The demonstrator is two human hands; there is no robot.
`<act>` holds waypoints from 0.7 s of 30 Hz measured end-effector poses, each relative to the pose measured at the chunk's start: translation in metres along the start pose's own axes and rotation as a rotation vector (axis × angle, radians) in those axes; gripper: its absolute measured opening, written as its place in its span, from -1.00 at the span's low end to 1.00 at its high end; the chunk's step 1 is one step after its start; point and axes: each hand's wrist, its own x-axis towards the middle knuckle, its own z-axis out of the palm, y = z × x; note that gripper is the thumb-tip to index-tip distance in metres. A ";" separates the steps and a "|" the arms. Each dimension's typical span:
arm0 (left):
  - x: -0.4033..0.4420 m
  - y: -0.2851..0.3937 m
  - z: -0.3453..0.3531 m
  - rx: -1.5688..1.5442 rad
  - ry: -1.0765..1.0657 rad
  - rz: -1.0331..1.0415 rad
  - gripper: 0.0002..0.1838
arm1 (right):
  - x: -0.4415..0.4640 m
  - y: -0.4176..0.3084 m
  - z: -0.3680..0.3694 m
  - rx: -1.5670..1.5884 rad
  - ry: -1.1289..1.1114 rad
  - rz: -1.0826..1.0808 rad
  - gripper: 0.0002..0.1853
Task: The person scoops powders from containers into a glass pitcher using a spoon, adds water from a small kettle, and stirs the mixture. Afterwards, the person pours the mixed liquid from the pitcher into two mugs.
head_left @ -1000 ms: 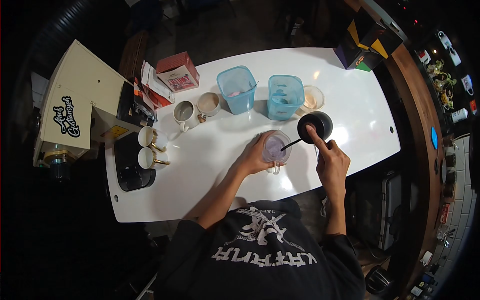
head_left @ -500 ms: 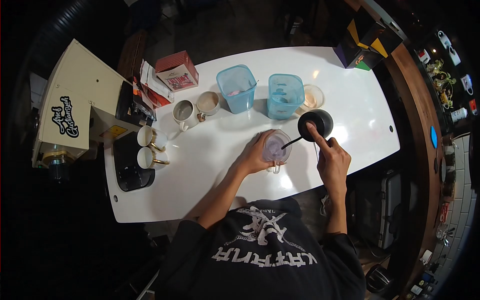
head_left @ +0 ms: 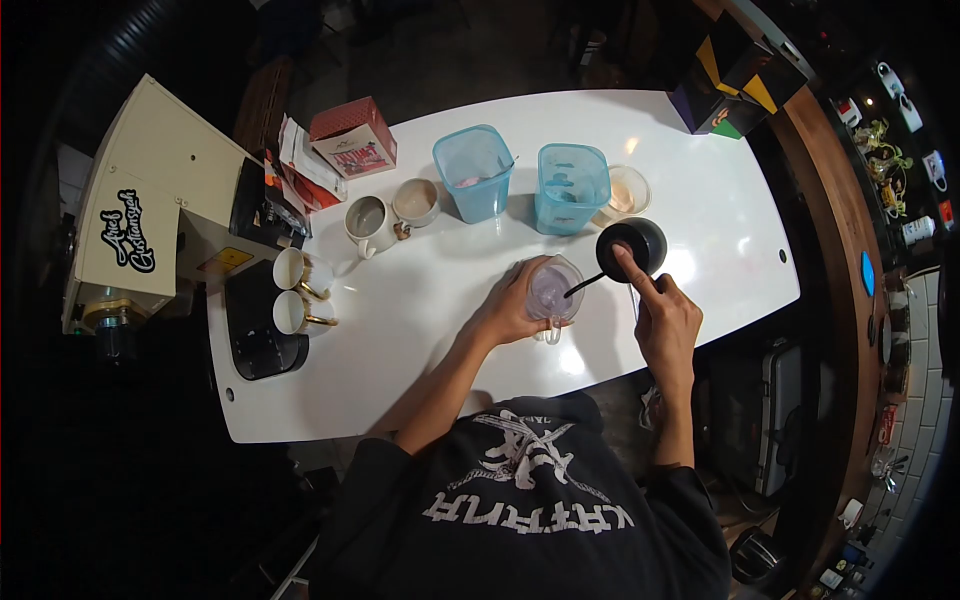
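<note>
My left hand (head_left: pixel 512 310) is wrapped round the side of a clear glass jug (head_left: pixel 556 322), whose handle points toward me. A pale purple liquid (head_left: pixel 549 287) shows inside it. In my right hand (head_left: pixel 668 318) is a black gooseneck kettle (head_left: pixel 646 245), gripped from the near side with one finger stretched over its lid. The kettle's thin spout (head_left: pixel 587 285) reaches left over the jug's rim, its tip above the liquid. I cannot make out a stream. The kettle's handle is hidden by my hand.
Beyond the jug stand two blue plastic tubs (head_left: pixel 473 170) and a light round container (head_left: pixel 627 192). Two mugs (head_left: pixel 368 222) are at the left, with gold-handled cups (head_left: pixel 290 312) near a cream-coloured machine (head_left: pixel 150 200). A red box (head_left: pixel 352 138) sits by the white table's (head_left: pixel 400 330) far-left edge.
The liquid in the jug looks smoother and more evenly purple. Both hands, the jug and the kettle hold nearly the same position.
</note>
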 end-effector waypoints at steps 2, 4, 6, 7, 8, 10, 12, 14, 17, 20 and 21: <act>0.000 -0.004 0.002 0.010 0.001 0.014 0.14 | 0.001 -0.004 0.000 0.017 0.010 0.005 -0.16; 0.000 -0.003 0.002 0.001 -0.001 0.010 0.14 | 0.004 -0.006 -0.001 0.033 0.020 0.011 -0.16; 0.000 0.001 0.000 -0.008 0.003 0.006 0.14 | 0.007 -0.006 -0.002 0.036 0.072 0.037 -0.15; 0.000 0.003 -0.001 -0.025 0.000 -0.014 0.14 | 0.007 -0.005 -0.002 0.035 0.072 0.037 -0.15; 0.000 0.005 -0.002 -0.042 -0.003 -0.034 0.14 | 0.007 -0.003 -0.002 0.031 0.062 0.057 -0.15; 0.001 0.004 -0.001 -0.002 -0.007 -0.040 0.17 | 0.006 0.001 0.001 0.028 0.050 0.071 -0.15; 0.000 0.002 0.001 0.038 -0.009 -0.052 0.21 | 0.001 0.006 0.007 0.085 0.034 0.088 -0.15; -0.003 -0.001 0.001 -0.050 0.077 0.035 0.34 | -0.002 0.008 0.012 0.110 0.026 0.093 -0.14; -0.004 0.004 -0.015 -0.018 0.019 -0.020 0.40 | -0.002 0.008 0.014 0.132 0.023 0.100 -0.14; -0.008 0.010 -0.036 0.083 -0.049 -0.051 0.38 | 0.000 0.009 0.010 0.104 0.028 0.104 -0.15; -0.010 0.007 -0.040 0.081 -0.043 -0.054 0.38 | 0.001 0.009 0.009 0.083 0.035 0.109 -0.16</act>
